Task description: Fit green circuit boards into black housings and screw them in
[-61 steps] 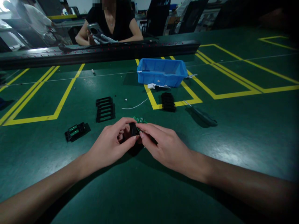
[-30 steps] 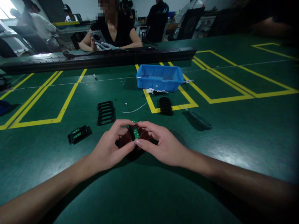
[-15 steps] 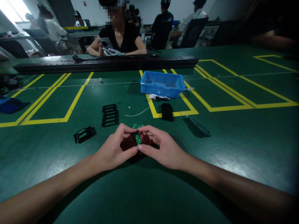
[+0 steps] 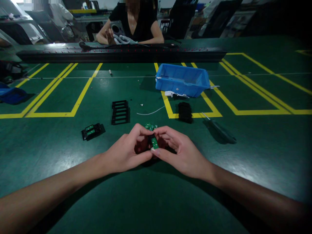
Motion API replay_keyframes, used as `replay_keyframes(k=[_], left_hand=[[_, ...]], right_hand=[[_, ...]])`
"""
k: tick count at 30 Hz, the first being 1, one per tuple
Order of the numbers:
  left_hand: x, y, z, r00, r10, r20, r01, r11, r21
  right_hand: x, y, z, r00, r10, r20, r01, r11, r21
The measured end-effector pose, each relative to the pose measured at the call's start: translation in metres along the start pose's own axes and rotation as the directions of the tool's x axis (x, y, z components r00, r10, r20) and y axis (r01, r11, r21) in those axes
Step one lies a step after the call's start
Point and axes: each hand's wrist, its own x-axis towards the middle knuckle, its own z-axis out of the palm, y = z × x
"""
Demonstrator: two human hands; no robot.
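Note:
My left hand (image 4: pixel 128 152) and my right hand (image 4: pixel 180 151) meet over the green table, fingers curled together round a small black holder with a green circuit board (image 4: pixel 154 142) set in it. Both thumbs press at its near end. Just behind my fingertips lie a few loose green boards (image 4: pixel 150 126). Most of the black holder is hidden by my fingers.
A stack of empty black frames (image 4: pixel 120 112) lies ahead left, a black holder with green boards (image 4: pixel 92 131) further left. A blue bin (image 4: pixel 182 79), a black stack (image 4: pixel 185 112), a white wire (image 4: pixel 151 112) and a dark tool (image 4: pixel 220 130) lie ahead right. Across a black rail (image 4: pixel 122 53) sits another person.
My hands have stayed closed on the holder and board, the board now showing between my thumbs. The camera tilted up and then back down, shifting the scene.

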Motion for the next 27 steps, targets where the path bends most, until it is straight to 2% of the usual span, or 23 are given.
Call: replay_keyframes(k=[14, 21, 27], left_hand=[[0.0015, 0.0037, -0.0031, 1.0, -0.004, 0.029, 0.002, 0.999, 0.054], [0.0016, 0.004, 0.0004, 1.0, -0.015, 0.006, 0.015, 1.0, -0.024], [0.001, 0.0063, 0.0006, 0.999, -0.047, -0.019, 0.047, 0.999, 0.001]], right_hand=[[0.0009, 0.001, 0.0, 1.0, 0.022, -0.014, -0.022, 1.0, -0.017], [-0.0015, 0.0005, -0.0004, 0.999, 0.035, -0.002, -0.035, 0.999, -0.016], [-0.0004, -0.0009, 0.0004, 1.0, 0.009, -0.002, -0.009, 1.0, -0.007]])
